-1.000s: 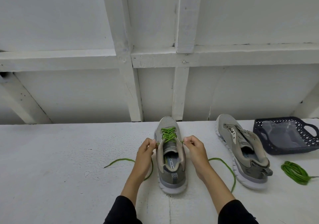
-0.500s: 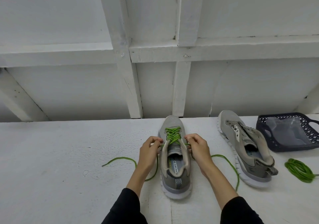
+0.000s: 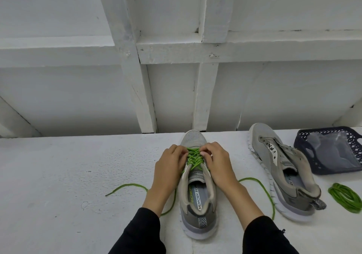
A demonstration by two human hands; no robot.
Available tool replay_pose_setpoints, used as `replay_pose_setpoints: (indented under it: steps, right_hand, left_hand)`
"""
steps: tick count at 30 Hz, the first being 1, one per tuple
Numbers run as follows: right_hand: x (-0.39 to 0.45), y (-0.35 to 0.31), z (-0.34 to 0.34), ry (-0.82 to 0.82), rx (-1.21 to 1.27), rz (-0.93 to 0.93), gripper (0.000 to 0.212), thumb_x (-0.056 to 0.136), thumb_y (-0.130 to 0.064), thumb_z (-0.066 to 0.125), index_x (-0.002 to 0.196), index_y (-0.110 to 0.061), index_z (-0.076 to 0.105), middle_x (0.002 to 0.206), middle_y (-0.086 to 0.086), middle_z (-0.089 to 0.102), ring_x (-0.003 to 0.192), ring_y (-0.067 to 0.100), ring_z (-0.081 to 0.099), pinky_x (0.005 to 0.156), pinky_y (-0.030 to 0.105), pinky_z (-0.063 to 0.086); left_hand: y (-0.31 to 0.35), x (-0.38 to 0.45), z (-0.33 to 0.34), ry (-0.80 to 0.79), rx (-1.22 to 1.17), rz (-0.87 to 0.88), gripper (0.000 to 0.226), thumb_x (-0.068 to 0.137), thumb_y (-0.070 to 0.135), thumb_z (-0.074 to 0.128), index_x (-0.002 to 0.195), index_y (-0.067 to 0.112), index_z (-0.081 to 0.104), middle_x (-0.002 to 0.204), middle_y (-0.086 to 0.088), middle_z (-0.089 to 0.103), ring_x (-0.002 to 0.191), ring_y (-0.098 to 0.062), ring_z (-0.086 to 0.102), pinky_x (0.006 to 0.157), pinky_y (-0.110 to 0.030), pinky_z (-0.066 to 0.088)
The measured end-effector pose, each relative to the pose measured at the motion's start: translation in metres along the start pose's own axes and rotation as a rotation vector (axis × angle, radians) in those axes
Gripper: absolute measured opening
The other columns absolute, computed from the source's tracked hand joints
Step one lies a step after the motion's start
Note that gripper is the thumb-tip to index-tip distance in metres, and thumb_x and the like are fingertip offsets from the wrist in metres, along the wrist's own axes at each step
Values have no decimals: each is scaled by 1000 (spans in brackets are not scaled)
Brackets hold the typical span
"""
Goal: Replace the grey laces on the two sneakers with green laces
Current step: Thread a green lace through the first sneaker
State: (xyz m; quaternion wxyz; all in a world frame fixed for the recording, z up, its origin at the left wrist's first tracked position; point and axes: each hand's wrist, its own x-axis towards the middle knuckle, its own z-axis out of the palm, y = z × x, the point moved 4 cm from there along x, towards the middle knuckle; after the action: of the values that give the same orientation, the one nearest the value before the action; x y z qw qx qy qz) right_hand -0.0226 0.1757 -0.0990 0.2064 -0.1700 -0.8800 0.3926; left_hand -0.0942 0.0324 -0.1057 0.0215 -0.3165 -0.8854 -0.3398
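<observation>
Both hands are down on the nearer sneaker (image 3: 197,201), which stands toe-away on the white table (image 3: 58,175) with its heel toward the person. The left hand (image 3: 169,166) has its fingers curled in over the left edge of the lacing, and the right hand (image 3: 216,164) mirrors it from the other side, fingertips bent onto the green lace (image 3: 194,157) that criss-crosses between them. The two sets of fingertips nearly meet over the top rows, close to the toe end of the eyelets; they look to be pinching or tugging the crossings, though exactly which strand each finger has is hidden under the knuckles. From beneath the left palm one loose end of the lace runs out across the table and away to that side, and from under the right wrist the other end arcs out and drops back toward the person. Below the fingers the shoe's mouth gapes, the insole's printed label showing. Well off to the right of the right hand lies the second sneaker (image 3: 282,171), tipped onto its side with the tongue pulled up and no lace visible in its eyelets. Beyond it, farther right still, sits a dark blue basket (image 3: 305,148) with clear plastic inside, and just in front of that a coiled green lace (image 3: 345,197) rests on the table.
</observation>
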Motion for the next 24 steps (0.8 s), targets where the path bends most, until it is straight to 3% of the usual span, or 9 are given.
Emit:
replay_pose_setpoints:
  steps: [4,11,16,21,24]
  right_hand:
    - [-4,-3,3,26,15,-30,23,95,2,45,85,-17,54,84,-2,50,79,0,47,68,7,34]
    - [-11,-2,6,108,-4,-59,22,97,0,41,88,-20,47,83,-4,51,73,11,46,63,27,38]
    - [-9,1,-1,86,119,36,6,95,-15,55,93,-21,54,87,-10,61,81,3,59,70,21,50]
    - [-8,5,-5,-100,122,9,22,91,-6,59,103,-21,70,102,-9,60,96,-1,56,81,8,43]
    - [-8,5,-5,-69,107,-11,21,90,-5,61,101,-18,73,100,-7,61,96,1,57,83,10,45]
  left_hand:
    - [4,2,2,-15,47,-3,12,102,31,40,98,23,48,98,10,49,82,-11,50,63,-28,37]
    - [6,-4,1,85,-77,-155,10,100,24,45,91,25,40,91,9,48,69,-9,49,59,-24,28]
    - [-6,-8,2,101,-246,-152,9,95,36,56,91,32,49,92,16,59,83,0,60,68,-26,48]
    - [-9,-12,-1,57,-304,-13,11,94,27,60,99,34,68,100,18,58,92,-1,61,74,-32,54]
    - [-5,-12,-3,92,-248,25,12,94,27,61,100,33,70,100,18,57,84,-2,61,68,-32,55]
